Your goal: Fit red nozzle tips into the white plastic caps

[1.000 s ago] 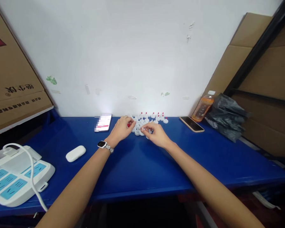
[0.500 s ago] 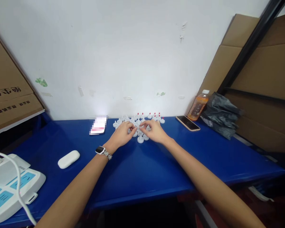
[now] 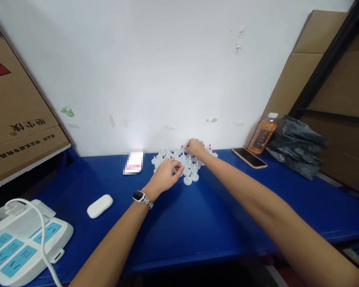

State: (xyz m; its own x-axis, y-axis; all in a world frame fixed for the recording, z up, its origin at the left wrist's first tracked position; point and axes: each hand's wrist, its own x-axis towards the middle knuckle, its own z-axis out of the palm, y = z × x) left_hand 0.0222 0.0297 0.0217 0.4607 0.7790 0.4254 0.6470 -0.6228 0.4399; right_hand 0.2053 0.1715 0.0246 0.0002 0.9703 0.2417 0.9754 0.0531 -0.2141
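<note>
A cluster of several small white plastic nozzle caps [image 3: 188,180] stands on the blue table near the wall; those at the back carry red tips [image 3: 210,146]. Over the left part of the cluster is my left hand [image 3: 168,174], wearing a watch, its thumb and fingertips drawn together; what they pinch, if anything, is too small to make out. My right hand [image 3: 195,146] reaches across to the back row by the red-tipped caps. Its fingers are curled downward, and whatever lies between them is hidden behind the hand.
Left on the blue table [image 3: 179,231] are a power strip [image 3: 58,235] with a white cable, a white earbud case [image 3: 99,206] and a blurred-out lit phone [image 3: 133,163]. To the right lie another phone [image 3: 249,158], an orange drink bottle [image 3: 262,133] and a black plastic bag [image 3: 297,143].
My right hand has moved away from my left, reaching to the back row of caps. My left hand stays low over the cluster. The view has shifted slightly left.
</note>
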